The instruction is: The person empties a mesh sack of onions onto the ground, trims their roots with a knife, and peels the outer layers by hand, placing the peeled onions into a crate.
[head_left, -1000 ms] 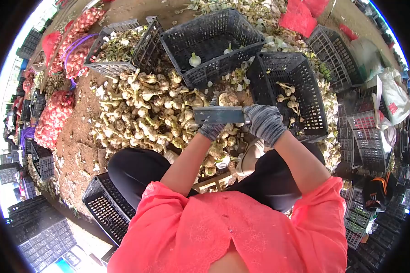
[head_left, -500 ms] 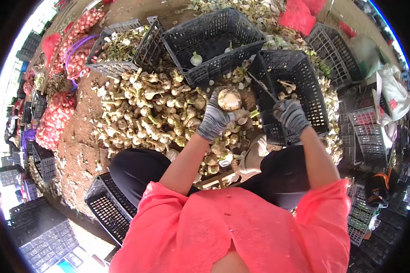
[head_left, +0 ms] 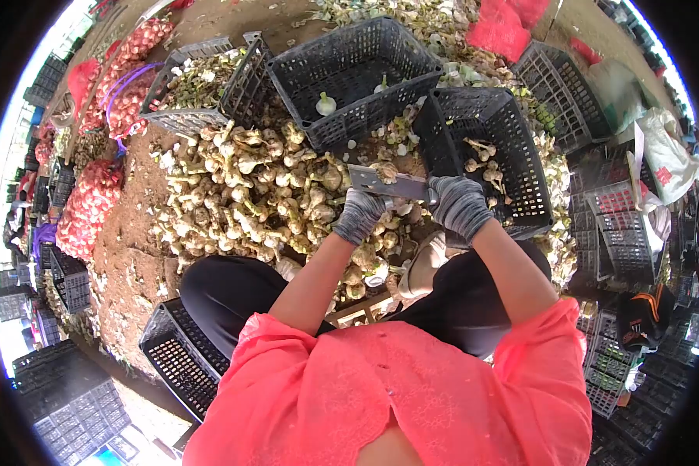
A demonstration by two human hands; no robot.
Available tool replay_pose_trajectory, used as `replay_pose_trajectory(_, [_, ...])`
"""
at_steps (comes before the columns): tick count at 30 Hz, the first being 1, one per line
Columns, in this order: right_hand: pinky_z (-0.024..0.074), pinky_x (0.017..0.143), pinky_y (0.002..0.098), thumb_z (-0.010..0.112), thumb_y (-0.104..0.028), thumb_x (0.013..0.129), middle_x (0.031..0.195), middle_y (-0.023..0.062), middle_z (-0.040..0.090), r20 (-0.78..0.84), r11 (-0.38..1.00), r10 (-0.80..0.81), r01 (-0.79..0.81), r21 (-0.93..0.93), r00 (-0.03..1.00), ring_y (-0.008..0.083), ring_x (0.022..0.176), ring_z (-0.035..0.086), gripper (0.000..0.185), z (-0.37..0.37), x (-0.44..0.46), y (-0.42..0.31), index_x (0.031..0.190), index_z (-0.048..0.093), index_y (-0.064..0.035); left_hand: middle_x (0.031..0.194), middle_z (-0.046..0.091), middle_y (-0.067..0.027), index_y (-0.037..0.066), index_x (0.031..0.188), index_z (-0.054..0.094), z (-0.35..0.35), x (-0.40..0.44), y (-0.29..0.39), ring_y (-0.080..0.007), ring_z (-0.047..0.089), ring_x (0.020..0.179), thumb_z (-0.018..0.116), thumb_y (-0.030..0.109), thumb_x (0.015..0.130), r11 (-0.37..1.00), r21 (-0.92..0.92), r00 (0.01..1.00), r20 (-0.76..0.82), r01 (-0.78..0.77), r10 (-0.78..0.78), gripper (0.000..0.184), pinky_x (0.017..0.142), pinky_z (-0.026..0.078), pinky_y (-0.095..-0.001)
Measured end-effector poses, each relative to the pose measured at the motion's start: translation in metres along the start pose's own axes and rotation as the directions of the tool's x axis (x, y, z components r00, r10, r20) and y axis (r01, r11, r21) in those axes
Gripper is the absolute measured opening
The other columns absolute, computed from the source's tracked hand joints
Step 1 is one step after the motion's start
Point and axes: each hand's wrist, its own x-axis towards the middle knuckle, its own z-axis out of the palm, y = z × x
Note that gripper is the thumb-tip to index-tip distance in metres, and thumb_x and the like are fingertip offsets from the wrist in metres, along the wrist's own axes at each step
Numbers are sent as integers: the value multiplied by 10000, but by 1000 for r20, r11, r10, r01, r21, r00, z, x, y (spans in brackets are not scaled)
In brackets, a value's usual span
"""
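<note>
My left hand, in a grey knitted glove, is closed around a garlic bulb; the blade hides most of that bulb. My right hand, gloved the same way, grips a knife by its handle. The wide, flat knife blade lies across the bulb, pointing left. Below and left of my hands spreads a heap of untrimmed garlic with stalks. Beside my right hand, a black crate holds several stalked garlic bulbs. Two cleaned white bulbs sit in the black crate farther ahead.
A crate of leaf and skin scraps stands ahead to the left. Red net sacks of garlic line the left side. Another black crate is by my left knee. Scraps litter the ground ahead; more crates stand right.
My right hand has brought the knife left from over the right crate onto the bulb. My left hand still holds the bulb, slightly lower, its pale cut face now covered by the blade.
</note>
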Motion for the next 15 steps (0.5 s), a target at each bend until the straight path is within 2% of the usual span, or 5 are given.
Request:
replay_pose_trajectory(3, [471,589,368,566,-226,679,747,91,595,122,983,180,-181,-1,976,254,730,592,231,0,9,20,873,557,-101,949,542,-39,62,1031,440,23,-16,22,-147,481,943,776,191,550,992,-109,991,-124,-69,55,601,831,414,-309])
replay_pose_trajectory(5, [467,594,372,546,-240,699,764,103,595,136,941,303,-319,115,943,261,727,588,214,25,19,78,856,559,-95,925,544,-42,64,1031,430,22,-36,54,-143,467,960,773,145,552,964,88,967,65,-252,247,595,844,406,-323])
replay_pose_trajectory(10, [442,562,368,492,-221,693,645,166,548,-187,916,-4,79,394,982,338,613,534,176,93,47,90,738,552,-62,934,538,-55,83,1014,452,13,-22,49,-166,507,887,747,227,584,928,306,975,119,-214,185,541,799,438,-323])
replay_pose_trajectory(13, [424,566,385,488,-243,678,618,187,521,-123,857,35,33,514,992,360,624,514,221,60,39,51,756,548,-45,927,545,-96,47,967,503,18,-29,40,-218,538,847,726,314,562,508,778,927,274,-370,256,534,774,442,-320])
replay_pose_trajectory(15, [437,595,385,470,-242,705,641,174,546,-66,920,38,-9,392,997,339,636,536,227,4,9,16,794,560,-54,913,556,-149,37,942,534,34,-42,49,-279,560,769,668,248,604,-110,884,854,467,-454,229,421,668,459,-357])
